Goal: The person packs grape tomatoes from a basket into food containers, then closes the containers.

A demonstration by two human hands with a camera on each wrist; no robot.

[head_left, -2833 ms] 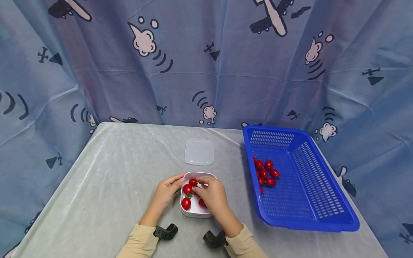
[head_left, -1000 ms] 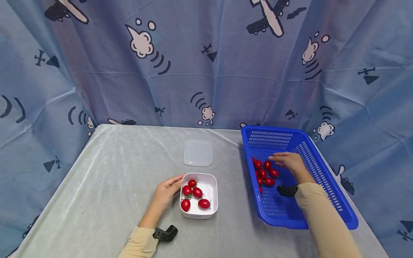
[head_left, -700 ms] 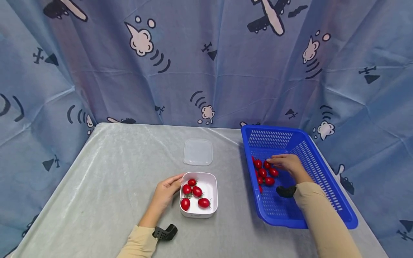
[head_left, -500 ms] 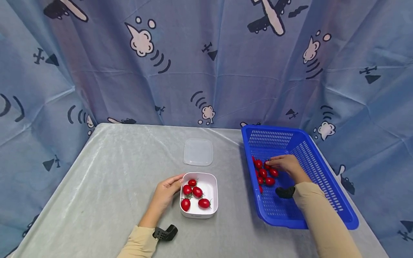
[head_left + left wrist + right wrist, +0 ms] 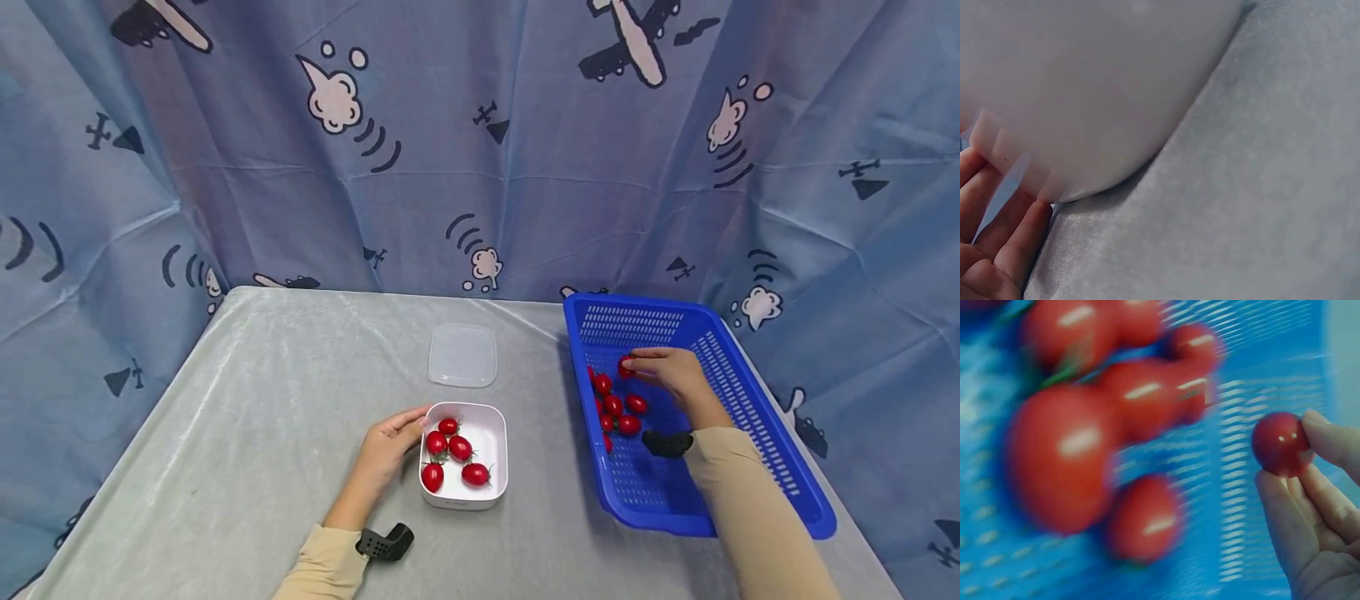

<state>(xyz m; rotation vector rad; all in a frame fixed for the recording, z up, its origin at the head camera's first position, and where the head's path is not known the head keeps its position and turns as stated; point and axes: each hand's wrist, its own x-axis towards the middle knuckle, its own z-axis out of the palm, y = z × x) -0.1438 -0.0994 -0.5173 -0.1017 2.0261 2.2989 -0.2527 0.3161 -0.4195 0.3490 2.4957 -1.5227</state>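
Along the back, facing a blue airplane-print curtain (image 5: 435,200); working at a bench (image 5: 285,400) spread with pale grey cloth. Reaching, at the right side, into a blue perforated basket (image 5: 633,323). Having a white square container (image 5: 463,502) standing near the middle, apart from the basket, and a translucent lid (image 5: 462,357) lying flat just beyond it, not touching.

Steadying the container's left rear corner with the left hand (image 5: 386,450), laying fairly straight fingers against the outer wall without clenching. Pinching one cherry tomato (image 5: 1282,444) between thumb and fingertips of the right hand (image 5: 678,379), closing them only to its width; holding it inside the basket, clear of the loose cluster (image 5: 628,426) by the left wall. Counting five tomatoes (image 5: 460,448) in the container.

Finding the container to the left of the pinched tomato and nearer the body, with the basket's left wall standing between; having the left hand at the container and the right hand at the tomato. Seeing the tomato nearly round in the right wrist view, so being unable to tell its long axis.

Half a second ago, touching that tomato among the others; now holding it away from them, leaving a gap in the cluster. Keeping the left hand, the container and its five tomatoes as before.
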